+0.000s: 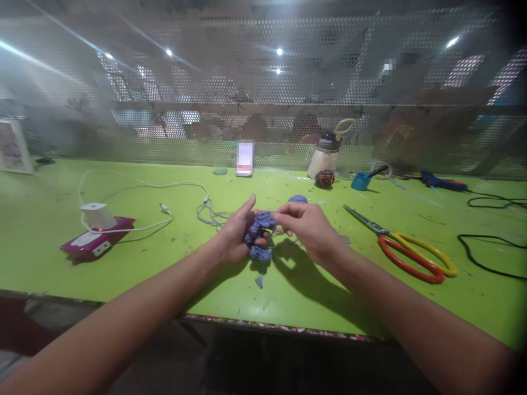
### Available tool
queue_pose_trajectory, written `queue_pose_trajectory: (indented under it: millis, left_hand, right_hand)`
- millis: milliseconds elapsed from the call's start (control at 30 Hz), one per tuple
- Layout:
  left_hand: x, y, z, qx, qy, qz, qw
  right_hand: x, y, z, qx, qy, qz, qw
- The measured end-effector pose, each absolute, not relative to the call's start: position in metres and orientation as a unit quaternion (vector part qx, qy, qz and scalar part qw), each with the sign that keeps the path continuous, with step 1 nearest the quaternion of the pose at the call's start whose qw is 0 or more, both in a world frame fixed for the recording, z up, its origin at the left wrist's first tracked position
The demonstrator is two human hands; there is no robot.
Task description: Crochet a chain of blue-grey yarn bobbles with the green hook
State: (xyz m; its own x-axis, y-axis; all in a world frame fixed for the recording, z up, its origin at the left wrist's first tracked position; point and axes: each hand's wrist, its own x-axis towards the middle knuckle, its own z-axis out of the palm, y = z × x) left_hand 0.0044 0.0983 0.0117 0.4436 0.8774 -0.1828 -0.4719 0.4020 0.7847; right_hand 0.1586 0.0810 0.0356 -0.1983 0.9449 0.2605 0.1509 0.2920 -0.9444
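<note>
A bundle of blue-purple yarn point(260, 233) is held just above the green table, between my two hands. My left hand point(239, 233) cradles it from the left, thumb raised and fingers curled behind the strands. At the bundle's upper right, my right hand point(308, 227) pinches some of the yarn between thumb and forefinger. Behind the right hand, a ball of the same blue yarn point(297, 199) shows only its top. Loose yarn strands point(209, 214) trail on the table to the left. Short cut pieces of yarn point(259, 281) lie below the bundle.
Large scissors point(405, 249) with red and yellow handles lie at right. A purple power strip point(99, 240) with a white charger point(97, 215) sits left. Toward the back stand a phone point(245, 159), a bottle point(325, 153), a dark yarn ball point(324, 178) and a glue gun point(442, 181).
</note>
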Motion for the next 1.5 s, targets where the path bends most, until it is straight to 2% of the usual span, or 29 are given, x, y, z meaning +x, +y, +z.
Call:
queue_pose_trajectory:
  millis: [67,200,233,267,333,433,567,833,1233,1500]
  left_hand:
    - [0.003,0.098,0.014,0.327,0.311,0.435,0.779]
    - [0.002,0.097,0.018,0.333,0.313,0.448,0.769]
    - [0.002,0.096,0.019,0.336,0.313,0.449,0.767]
    - [0.002,0.095,0.020,0.341,0.313,0.449,0.765]
    - [0.003,0.093,0.022,0.353,0.313,0.451,0.757]
    - [0.004,0.089,0.025,0.373,0.313,0.452,0.747]
    - [0.006,0.085,0.026,0.371,0.313,0.471,0.737]
    - [0.009,0.084,0.022,0.412,0.333,0.456,0.715]
    - [0.001,0.082,0.023,0.425,0.258,0.470,0.730]
    - [0.005,0.084,0.020,0.413,0.280,0.466,0.731]
  right_hand:
    - [0.168,0.083,0.042,-0.420,-0.668,0.417,0.451]
    - [0.184,0.082,0.061,-0.330,-0.831,0.386,0.226]
    - [0.187,0.082,0.065,-0.332,-0.849,0.362,0.193]
    - [0.189,0.083,0.067,-0.363,-0.843,0.343,0.199]
    - [0.191,0.088,0.068,-0.467,-0.774,0.329,0.273]
    - [0.187,0.098,0.059,-0.548,-0.667,0.362,0.352]
    - [0.174,0.099,0.044,-0.533,-0.609,0.463,0.360]
    - [0.166,0.098,0.030,-0.451,-0.522,0.531,0.492]
    - [0.179,0.097,0.047,-0.313,-0.468,0.618,0.549]
    - [0.181,0.093,0.054,-0.272,-0.477,0.643,0.535]
